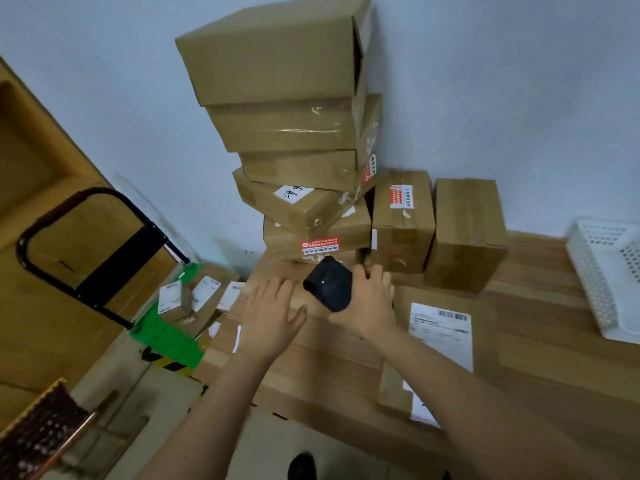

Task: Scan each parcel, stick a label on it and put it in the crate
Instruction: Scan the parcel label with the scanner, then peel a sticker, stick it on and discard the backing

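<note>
Wooden bench (pixel 540 327) by pale wall: right hand (pixel 375 301) fingers wrapped round black device (pixel 329 289), probably the scanner; left hand (pixel 270 315) open flat; labelled flat parcel (pixel 440 336) lies beside, stiff light-looking cardboard, grip opposite edges.

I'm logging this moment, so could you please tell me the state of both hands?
Left hand: open, holding nothing.
Right hand: closed around the black device.

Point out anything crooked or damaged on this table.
The stack of boxes is uneven: the box with the handwritten white label sits twisted and tilted, and the top box has its end flap ajar.
</note>
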